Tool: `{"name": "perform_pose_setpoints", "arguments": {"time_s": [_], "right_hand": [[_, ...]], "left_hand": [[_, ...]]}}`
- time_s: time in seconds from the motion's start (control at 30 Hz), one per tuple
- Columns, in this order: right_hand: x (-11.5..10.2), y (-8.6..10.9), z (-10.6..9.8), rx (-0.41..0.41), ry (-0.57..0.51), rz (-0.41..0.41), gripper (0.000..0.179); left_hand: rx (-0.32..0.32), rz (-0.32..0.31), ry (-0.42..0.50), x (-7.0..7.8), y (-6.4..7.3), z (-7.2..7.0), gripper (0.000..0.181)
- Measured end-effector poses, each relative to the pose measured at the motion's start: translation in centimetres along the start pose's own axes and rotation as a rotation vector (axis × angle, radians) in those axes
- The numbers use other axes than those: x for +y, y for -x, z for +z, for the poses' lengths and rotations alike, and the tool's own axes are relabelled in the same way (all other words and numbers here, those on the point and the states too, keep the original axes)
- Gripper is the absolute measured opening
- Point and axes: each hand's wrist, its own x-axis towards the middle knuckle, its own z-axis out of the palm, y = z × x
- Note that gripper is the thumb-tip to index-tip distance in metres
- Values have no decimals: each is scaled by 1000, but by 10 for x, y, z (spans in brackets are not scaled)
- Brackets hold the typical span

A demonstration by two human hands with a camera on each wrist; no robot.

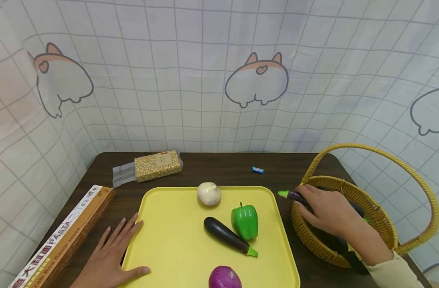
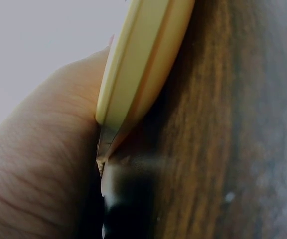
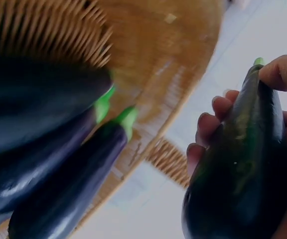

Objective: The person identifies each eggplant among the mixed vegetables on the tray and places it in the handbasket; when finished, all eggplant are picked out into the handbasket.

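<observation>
My right hand (image 1: 327,210) grips an eggplant (image 3: 238,164) above the near-left rim of a wicker basket (image 1: 379,212). In the head view the eggplant's green stem end points left, toward the tray. More eggplants (image 3: 73,181) lie inside the basket, partly hidden by my hand and forearm. My left hand (image 1: 109,256) rests at the left edge of a yellow tray (image 1: 169,240), fingers spread and thumb over the rim. On the tray are another eggplant (image 1: 226,236), a green bell pepper (image 1: 245,222), a purple onion (image 1: 224,278) and a whitish round vegetable (image 1: 209,194).
A long pasta box (image 1: 62,238) lies along the table's left side. Behind the tray are a bag of yellow kernels (image 1: 158,166) and a small blue packet (image 1: 257,170). The basket's tall handle (image 1: 417,180) arches up at the right. A gridded curtain (image 1: 190,120) hangs behind the table.
</observation>
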Motion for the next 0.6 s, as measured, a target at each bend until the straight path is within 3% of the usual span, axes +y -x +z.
{"name": "perform_pose_setpoints", "arguments": {"time_s": [0.3,0.6], "right_hand": [[25,17,-1,-47,-14,83,17],[43,22,0,-74,-2,123,27]], "left_hand": [[19,18,-12,0,0,0,116],[20,22,-9,-1,0,1,116]]}}
